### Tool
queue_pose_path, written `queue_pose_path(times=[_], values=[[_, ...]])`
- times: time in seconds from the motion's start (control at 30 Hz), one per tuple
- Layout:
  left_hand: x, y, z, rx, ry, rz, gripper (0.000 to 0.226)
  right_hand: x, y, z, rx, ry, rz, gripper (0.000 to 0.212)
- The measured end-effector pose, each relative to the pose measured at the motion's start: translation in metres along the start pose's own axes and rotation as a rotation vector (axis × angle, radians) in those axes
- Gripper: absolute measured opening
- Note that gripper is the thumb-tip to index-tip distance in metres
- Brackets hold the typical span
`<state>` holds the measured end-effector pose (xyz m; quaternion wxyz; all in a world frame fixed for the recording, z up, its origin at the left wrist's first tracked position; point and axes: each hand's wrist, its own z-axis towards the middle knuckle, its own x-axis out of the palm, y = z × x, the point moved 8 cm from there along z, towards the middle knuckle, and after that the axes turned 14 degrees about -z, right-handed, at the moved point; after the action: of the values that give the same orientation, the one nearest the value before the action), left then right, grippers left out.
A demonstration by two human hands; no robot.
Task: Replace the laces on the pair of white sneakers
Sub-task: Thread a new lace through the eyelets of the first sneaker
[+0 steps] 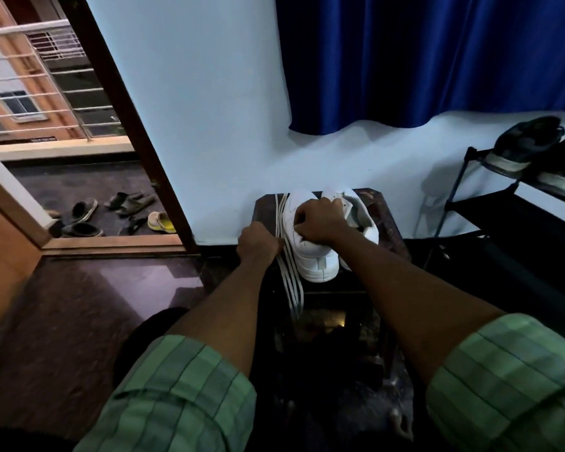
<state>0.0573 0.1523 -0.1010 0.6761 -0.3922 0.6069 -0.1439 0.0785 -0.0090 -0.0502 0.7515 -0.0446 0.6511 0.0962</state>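
Two white sneakers stand side by side on a small dark wooden table [393, 230], toes toward the wall. My right hand [320, 220] grips the top of the left sneaker [313, 262] around its opening. The right sneaker [361, 216] is partly hidden behind that hand. Several white laces [291, 282] lie in a bundle along the left sneaker's left side and hang over the table's near edge. My left hand [258, 241] holds this bundle with curled fingers, just left of the shoe.
A black shoe rack [470, 203] with dark sneakers [529, 141] stands at the right. A blue curtain [437, 60] hangs above the table. At the left, an open doorway [121, 93] leads to a balcony with several sandals [124, 213] on the floor.
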Motion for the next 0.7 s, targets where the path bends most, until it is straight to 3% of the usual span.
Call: queue_pose_path(times=[0.17, 0.27, 0.4, 0.43, 0.57, 0.7], values=[[0.001, 0.0, 0.001, 0.022, 0.032, 0.058, 0.051, -0.001, -0.001, 0.0, 0.006, -0.009, 0.009, 0.012], [-0.002, 0.003, 0.008, -0.039, 0.013, -0.222, 0.039, -0.003, 0.001, 0.003, -0.035, -0.061, 0.047, 0.035], [0.0, -0.026, 0.01, 0.108, 0.169, -0.751, 0.023, -0.004, 0.013, 0.01, -0.158, -0.071, 0.209, 0.081], [-0.002, -0.035, 0.009, 0.127, 0.212, -0.857, 0.02, -0.003, 0.015, 0.013, -0.174, -0.056, 0.264, 0.078], [-0.013, -0.071, 0.011, 0.179, 0.297, -0.948, 0.011, -0.015, 0.0, 0.026, -0.075, -0.083, 0.591, 0.026], [-0.008, -0.099, 0.014, 0.253, 0.366, -0.764, 0.013, -0.036, -0.044, 0.024, 0.191, -0.26, 0.843, 0.026]])
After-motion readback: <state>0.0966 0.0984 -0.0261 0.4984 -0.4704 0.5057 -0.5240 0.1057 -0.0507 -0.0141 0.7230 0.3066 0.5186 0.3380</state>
